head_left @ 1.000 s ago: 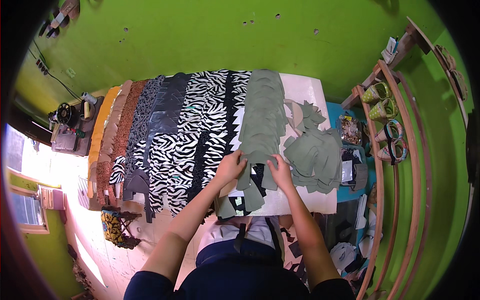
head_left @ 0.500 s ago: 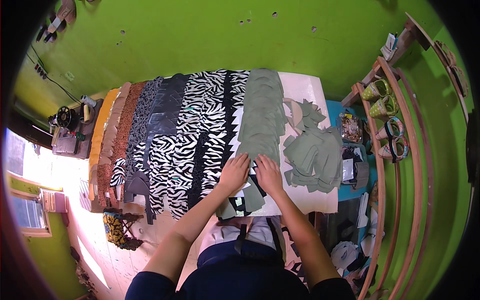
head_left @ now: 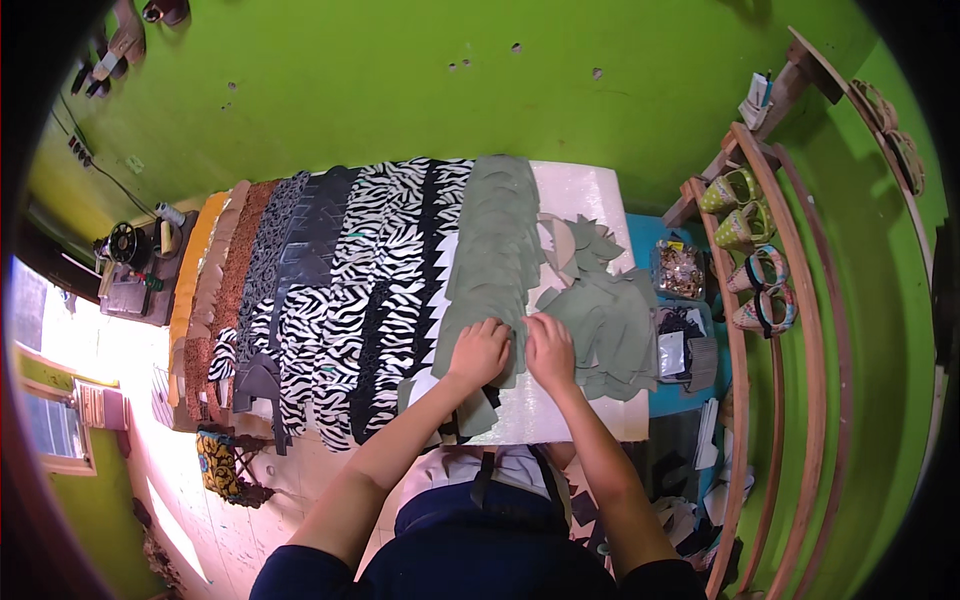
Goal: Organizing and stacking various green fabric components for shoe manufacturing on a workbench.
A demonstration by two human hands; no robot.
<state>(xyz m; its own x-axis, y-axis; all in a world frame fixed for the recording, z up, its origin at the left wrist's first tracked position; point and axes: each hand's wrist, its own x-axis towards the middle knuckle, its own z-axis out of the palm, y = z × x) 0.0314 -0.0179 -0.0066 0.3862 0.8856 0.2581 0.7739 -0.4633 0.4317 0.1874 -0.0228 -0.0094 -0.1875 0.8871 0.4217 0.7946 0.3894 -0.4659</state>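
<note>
Both my left hand [head_left: 480, 352] and right hand [head_left: 550, 354] touch green pieces [head_left: 495, 255] near the table's [head_left: 600, 425] front edge; I can't tell if they pinch.

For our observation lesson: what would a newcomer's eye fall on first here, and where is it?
Probably the zebra-print pieces, in overlapping rows across the middle of the table. Next, the long row of grey-green pieces, with the left hand over its near part and the right hand by its right edge. The bright green wall behind the table also stands out.
</note>
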